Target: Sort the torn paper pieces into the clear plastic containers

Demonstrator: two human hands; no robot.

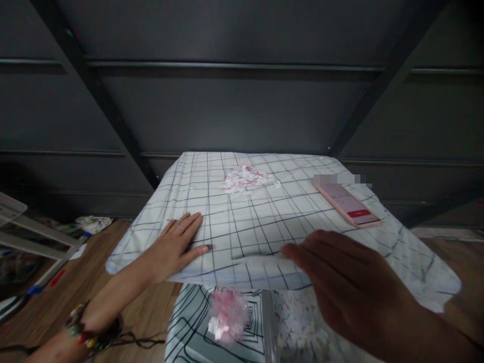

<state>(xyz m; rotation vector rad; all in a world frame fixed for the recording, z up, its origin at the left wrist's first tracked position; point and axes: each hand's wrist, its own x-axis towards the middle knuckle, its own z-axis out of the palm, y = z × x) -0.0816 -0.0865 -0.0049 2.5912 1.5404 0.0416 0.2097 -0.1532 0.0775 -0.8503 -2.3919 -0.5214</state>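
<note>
My left hand (pixel 177 247) lies flat on the checked tablecloth (pixel 249 222), fingers stretched out, a ring on one finger. My right hand (pixel 348 282) is over the table's front edge, its back towards me and its fingers drawn together. What its fingertips hold, if anything, I cannot make out; a pale blur shows on the cloth just left of them. A loose pile of white and pink shreds (pixel 245 179) lies on the far part of the cloth. Below the front edge, a fluffy pink and white bundle (pixel 229 315) rests on a black-lined patterned fabric (pixel 192 322).
A phone in a pink case (pixel 350 206) lies at the right of the table. Below, a clear container (pixel 269 322) with pale scraps is partly covered by my right hand. A dark panelled wall (pixel 234 111) stands behind; a white rack (pixel 41 242) is at left.
</note>
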